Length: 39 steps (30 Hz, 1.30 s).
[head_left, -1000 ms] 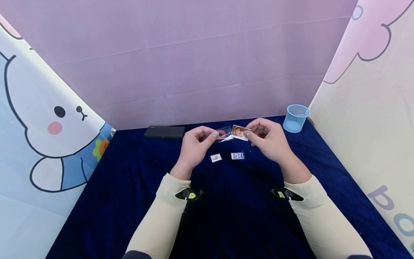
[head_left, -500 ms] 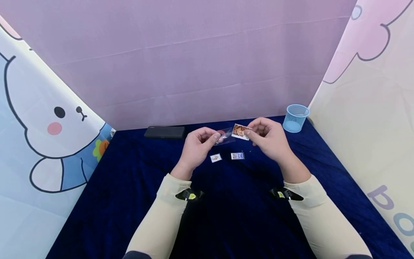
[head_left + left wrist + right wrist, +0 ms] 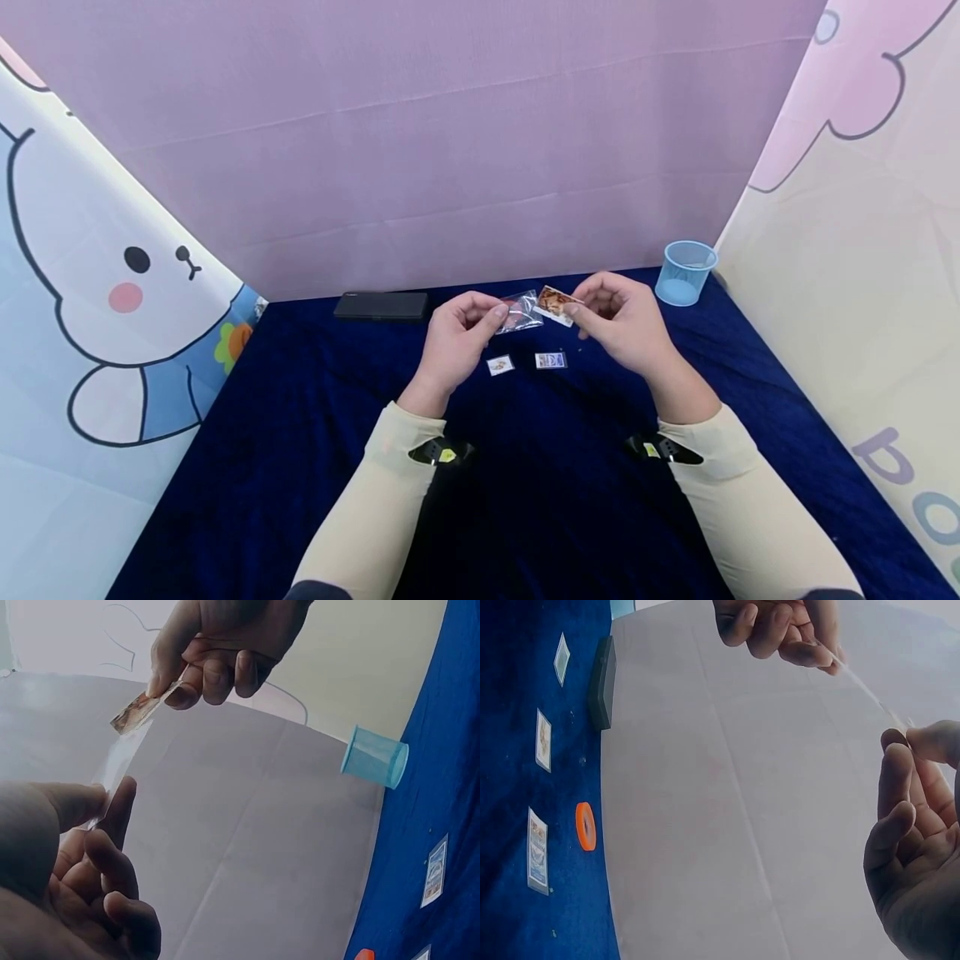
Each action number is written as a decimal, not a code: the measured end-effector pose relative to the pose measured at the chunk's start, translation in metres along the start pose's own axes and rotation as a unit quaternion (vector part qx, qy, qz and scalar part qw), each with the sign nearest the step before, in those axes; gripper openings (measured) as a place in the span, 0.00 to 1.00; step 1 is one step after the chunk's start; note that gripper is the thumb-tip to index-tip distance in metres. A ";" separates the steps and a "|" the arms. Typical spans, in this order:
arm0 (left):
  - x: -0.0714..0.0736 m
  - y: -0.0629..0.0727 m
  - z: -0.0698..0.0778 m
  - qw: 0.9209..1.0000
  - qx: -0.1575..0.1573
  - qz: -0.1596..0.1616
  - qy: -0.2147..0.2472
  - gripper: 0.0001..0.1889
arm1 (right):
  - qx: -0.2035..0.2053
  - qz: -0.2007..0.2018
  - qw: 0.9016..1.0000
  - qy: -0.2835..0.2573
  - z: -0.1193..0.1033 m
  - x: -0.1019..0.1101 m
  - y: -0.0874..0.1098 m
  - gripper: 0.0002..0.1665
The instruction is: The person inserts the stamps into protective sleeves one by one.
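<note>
In the head view my left hand (image 3: 456,343) pinches a clear plastic sleeve (image 3: 528,313) between thumb and fingers. My right hand (image 3: 624,327) pinches a small picture card (image 3: 553,303) with a brown print and a white border. The card's left edge meets or nearly meets the sleeve's right end. Whether its edge is inside the sleeve I cannot tell. Both are held above the dark blue cloth. Below the hands lie a small white card (image 3: 500,365) with a picture and a blue-and-white card (image 3: 551,360).
A flat black case (image 3: 381,305) lies at the back left. At the back right stands a light blue mesh cup (image 3: 686,273). An orange ring, like a tape roll (image 3: 586,826), lies on the cloth (image 3: 525,930), and another small card (image 3: 562,660) shows in the right wrist view.
The sleeve has shifted and tilted in my left hand, its glare changing. The picture card has turned a little and moved slightly left, toward the sleeve. Things on the cloth stay put.
</note>
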<state>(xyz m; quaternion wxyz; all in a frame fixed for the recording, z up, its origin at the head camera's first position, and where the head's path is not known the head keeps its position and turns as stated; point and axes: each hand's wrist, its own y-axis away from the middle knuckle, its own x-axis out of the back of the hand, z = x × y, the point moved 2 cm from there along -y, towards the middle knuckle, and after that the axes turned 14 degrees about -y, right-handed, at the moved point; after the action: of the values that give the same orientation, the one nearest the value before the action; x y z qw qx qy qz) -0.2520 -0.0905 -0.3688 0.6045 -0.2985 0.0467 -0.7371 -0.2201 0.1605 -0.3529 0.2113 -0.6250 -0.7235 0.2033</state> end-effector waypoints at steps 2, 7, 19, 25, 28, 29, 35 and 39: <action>0.000 0.000 -0.001 1.000 0.002 0.003 -0.006 0.09 | 0.001 -0.001 1.000 0.008 -0.001 -0.001 0.000 0.04; 0.001 0.000 -0.001 1.000 0.001 0.007 -0.010 0.09 | -0.001 0.001 1.000 0.025 -0.003 -0.002 0.000 0.04; -0.002 0.001 0.000 0.998 -0.014 -0.033 0.042 0.05 | -0.025 0.025 0.999 0.002 -0.002 0.000 0.000 0.05; -0.002 0.001 -0.001 0.998 -0.016 -0.037 0.039 0.05 | -0.020 0.021 1.000 0.004 -0.002 0.000 0.000 0.05; -0.002 0.002 0.000 0.999 -0.014 -0.033 0.030 0.05 | -0.013 0.019 1.000 0.010 -0.004 -0.001 0.000 0.04; -0.002 0.002 0.000 0.999 -0.012 -0.031 0.025 0.05 | -0.009 0.018 1.000 0.013 -0.004 -0.002 0.000 0.04; -0.003 0.001 0.000 0.999 -0.017 -0.033 0.029 0.07 | -0.001 0.020 1.000 0.015 -0.004 -0.002 0.000 0.03; -0.003 0.002 -0.001 0.999 -0.012 -0.028 0.024 0.07 | -0.004 0.020 1.000 0.012 -0.008 -0.003 0.000 0.03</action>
<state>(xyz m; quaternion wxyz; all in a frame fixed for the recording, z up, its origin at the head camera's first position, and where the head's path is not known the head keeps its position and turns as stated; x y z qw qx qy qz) -0.2508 -0.0882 -0.3714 0.5786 -0.2895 0.0613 -0.7600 -0.2151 0.1576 -0.3467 0.2133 -0.6428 -0.7089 0.1967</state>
